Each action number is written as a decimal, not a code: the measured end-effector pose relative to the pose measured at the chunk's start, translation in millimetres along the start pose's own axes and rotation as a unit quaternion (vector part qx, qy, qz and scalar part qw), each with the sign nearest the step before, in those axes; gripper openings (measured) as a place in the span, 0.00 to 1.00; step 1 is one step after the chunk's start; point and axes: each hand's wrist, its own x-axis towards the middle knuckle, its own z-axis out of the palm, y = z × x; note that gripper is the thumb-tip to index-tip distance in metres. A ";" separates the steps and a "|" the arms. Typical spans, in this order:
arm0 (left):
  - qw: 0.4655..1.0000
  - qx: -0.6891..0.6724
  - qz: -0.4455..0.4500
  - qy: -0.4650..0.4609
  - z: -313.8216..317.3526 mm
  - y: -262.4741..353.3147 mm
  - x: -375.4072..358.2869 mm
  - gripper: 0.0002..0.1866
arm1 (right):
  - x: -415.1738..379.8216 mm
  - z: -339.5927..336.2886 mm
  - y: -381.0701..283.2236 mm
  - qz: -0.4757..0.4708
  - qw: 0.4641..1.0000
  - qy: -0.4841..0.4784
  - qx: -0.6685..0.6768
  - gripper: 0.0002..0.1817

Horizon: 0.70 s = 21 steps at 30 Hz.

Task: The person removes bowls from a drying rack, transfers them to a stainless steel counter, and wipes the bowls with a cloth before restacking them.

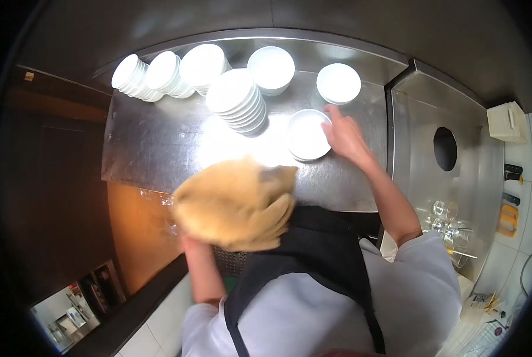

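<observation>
A tan cloth (233,202), bunched up and slightly blurred, hangs in front of my apron. My left hand (189,240) holds it from the lower left, with most of the fingers hidden behind the fabric. On the steel counter (158,143) my right hand (344,135) grips the right rim of a white bowl (307,137), its index finger stretched toward the back. Just behind that hand stands another white bowl (338,84). Left of the gripped bowl rises a tall, leaning stack of white bowls (237,101).
More stacked white bowls (203,66) line the back of the counter, with another white stack (271,68) beside them. At right, a steel sink surface (417,137) has a dark round hole (445,149). Glassware (453,235) sits at its near end.
</observation>
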 end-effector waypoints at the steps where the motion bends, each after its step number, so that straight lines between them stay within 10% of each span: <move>1: 1.000 -0.009 0.020 0.023 -1.1 5.9 -11.6 0.35 | 1.0 1.9 -1.1 0.006 1.000 -0.018 -0.014 0.19; 8: 0.992 -0.038 -0.038 0.117 -5.7 -41.8 -37.2 0.35 | 15.0 11.9 14.4 -0.030 0.998 -0.048 -0.029 0.18; 21: 0.993 0.016 -0.024 0.115 -4.1 -22.3 -15.4 0.34 | 176.3 30.3 -39.8 -0.114 0.978 0.172 -0.016 0.14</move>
